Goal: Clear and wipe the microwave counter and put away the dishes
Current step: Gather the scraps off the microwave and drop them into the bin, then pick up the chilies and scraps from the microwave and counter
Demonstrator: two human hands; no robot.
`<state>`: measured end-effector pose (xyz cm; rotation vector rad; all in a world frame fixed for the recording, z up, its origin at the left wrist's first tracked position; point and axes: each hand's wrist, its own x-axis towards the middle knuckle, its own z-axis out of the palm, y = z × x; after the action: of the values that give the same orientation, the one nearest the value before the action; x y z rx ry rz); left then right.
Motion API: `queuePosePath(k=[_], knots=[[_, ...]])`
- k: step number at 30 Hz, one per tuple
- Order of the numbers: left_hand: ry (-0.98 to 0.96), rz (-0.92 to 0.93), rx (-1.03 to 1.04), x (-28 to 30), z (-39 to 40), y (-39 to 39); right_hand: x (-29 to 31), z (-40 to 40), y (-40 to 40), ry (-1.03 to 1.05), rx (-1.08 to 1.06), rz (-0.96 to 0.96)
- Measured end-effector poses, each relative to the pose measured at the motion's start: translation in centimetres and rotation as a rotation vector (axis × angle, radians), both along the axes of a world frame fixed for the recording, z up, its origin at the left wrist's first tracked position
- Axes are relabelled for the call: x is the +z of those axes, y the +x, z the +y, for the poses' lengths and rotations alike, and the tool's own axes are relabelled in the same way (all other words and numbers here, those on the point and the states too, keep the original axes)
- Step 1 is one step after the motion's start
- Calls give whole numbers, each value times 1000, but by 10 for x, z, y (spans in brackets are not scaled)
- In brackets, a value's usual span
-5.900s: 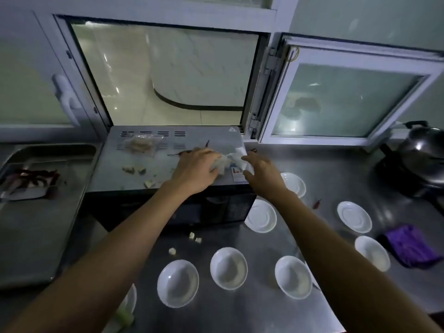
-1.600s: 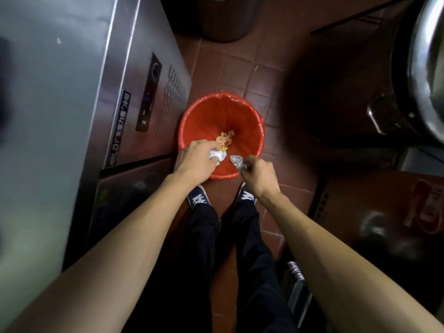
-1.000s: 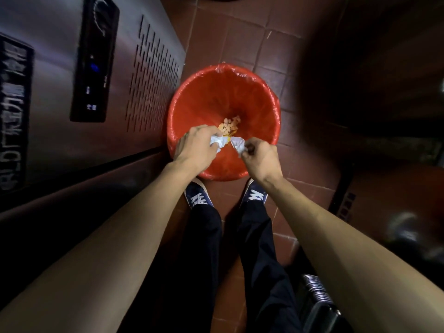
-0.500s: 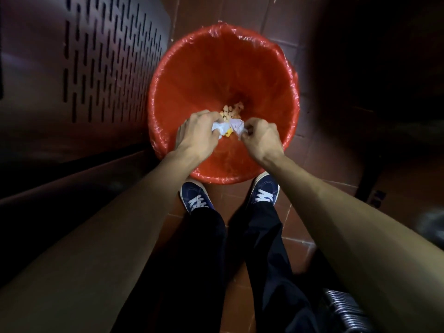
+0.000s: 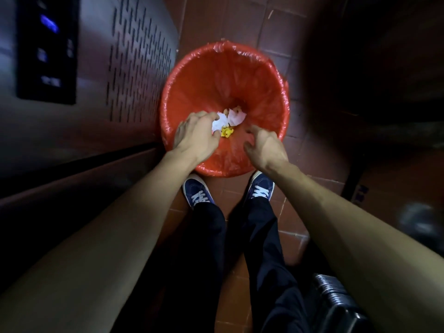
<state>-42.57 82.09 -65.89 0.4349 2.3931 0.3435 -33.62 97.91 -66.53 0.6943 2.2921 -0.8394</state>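
Hands reach over a red bin (image 5: 224, 75) lined with a red bag, standing on the brown tiled floor (image 5: 242, 22). Left hand (image 5: 195, 138) has its grip curled round a crumpled white paper napkin (image 5: 222, 121) above the bin's middle. Right hand (image 5: 265, 146) hangs beside it with a released grip, fingers loosely bent and apart. Yellow food scraps (image 5: 227, 132) lie at the bin's bottom, just under the napkin

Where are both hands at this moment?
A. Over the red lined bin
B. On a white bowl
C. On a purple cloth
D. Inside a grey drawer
A: the left hand and the right hand are above the round red plastic-lined bin, white crumpled paper near the left fingers.
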Motion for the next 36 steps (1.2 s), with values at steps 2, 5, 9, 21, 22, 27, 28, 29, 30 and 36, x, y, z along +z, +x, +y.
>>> queuePosePath(k=[2, 5, 9, 21, 22, 27, 28, 29, 30, 36], knots=[[3, 1, -7, 34, -1, -3, 36, 0, -1, 34, 50, 15], [9, 32, -40, 93, -2, -7, 101, -3, -9, 84, 112, 54], [55, 91, -51, 189, -3, -10, 202, -8, -22, 152, 201, 102], [75, 398, -100, 442, 5, -3, 454, 7, -47, 252, 390, 437], [65, 415, -85, 457, 5, -1, 470, 10, -47, 249, 413, 468], [26, 498, 39, 520, -11, 8, 540, 11, -53, 239, 524, 623], [16, 524, 64, 533, -16, 10, 553, 9, -55, 234, 543, 653], [3, 548, 85, 544, -22, 13, 564, 7, -57, 227, 559, 685], [-12, 573, 107, 555, -28, 16, 575, 4, -59, 217, 577, 716], [-68, 646, 272, 609, -71, 50, 623, -33, -64, 170, 725, 843]])
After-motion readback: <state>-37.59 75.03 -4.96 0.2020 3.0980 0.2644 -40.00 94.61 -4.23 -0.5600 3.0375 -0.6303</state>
